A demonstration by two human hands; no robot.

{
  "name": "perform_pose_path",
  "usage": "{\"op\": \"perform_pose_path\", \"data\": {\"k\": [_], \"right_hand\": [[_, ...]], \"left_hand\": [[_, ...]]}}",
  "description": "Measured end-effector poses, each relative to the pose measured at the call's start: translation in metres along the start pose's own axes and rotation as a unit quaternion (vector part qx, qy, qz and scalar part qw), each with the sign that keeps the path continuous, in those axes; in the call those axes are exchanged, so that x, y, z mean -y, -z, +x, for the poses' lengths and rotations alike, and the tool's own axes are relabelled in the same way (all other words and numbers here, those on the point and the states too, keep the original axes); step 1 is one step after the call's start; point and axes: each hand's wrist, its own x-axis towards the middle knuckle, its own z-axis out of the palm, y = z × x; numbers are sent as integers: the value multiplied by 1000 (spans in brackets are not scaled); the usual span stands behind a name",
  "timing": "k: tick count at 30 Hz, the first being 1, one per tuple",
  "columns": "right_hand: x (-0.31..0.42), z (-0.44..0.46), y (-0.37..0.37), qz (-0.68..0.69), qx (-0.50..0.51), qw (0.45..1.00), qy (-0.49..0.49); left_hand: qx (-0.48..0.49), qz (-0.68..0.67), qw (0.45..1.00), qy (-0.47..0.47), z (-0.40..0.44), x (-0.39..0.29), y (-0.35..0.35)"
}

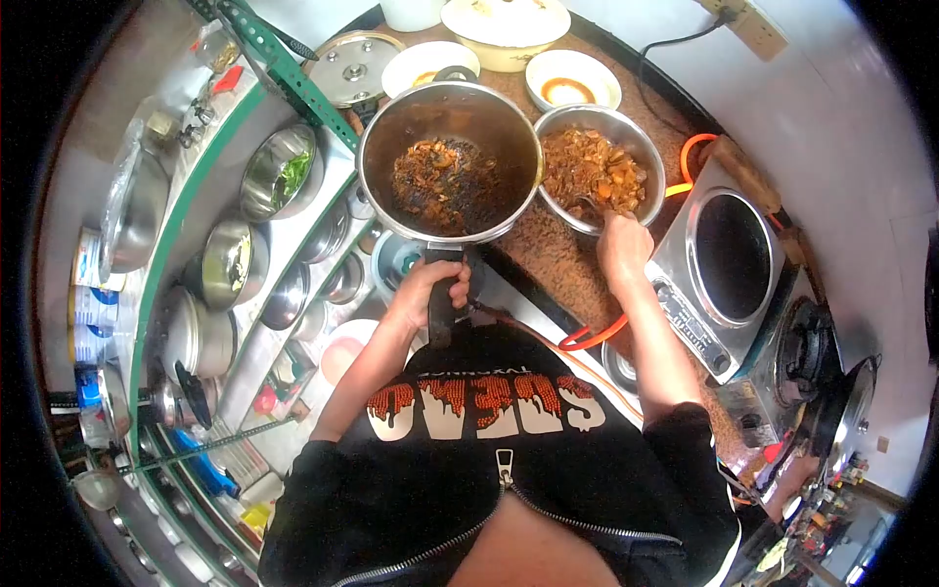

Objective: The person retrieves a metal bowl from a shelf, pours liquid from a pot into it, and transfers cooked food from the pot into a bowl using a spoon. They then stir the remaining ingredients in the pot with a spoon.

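My left hand (437, 291) is wrapped around the black handle of a deep steel pot (381, 147). Dark, scorched-looking food (445, 184) lies across the pot's bottom, browner on its far left side. Just right of the pot, and touching or nearly touching it, sits a steel bowl (653, 157) full of brown chopped food (595, 161). My right hand (624, 249) is closed at the bowl's near rim. Whatever its fingers grip is hidden, though a dark curved shape shows in the food beside them.
Behind the pot are a steel lid (354, 68), a white bowl (430, 67), a bowl with brown residue (577, 80) and a lidded cream dish (506, 29). An induction cooker (719, 259) stands right, near an orange hose (690, 161). Shelves with several bowls (284, 171) line the left.
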Motion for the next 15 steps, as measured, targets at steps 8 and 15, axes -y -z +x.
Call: {"op": "perform_pose_path", "data": {"k": [8,15], "right_hand": [[-8,6,27,4,33,999,12],[-3,-18,78,65,-79,995,-8]], "left_hand": [[-17,12,1000,21,-1,-8,4],[-13,32,999,26,-1,-11,9]]}}
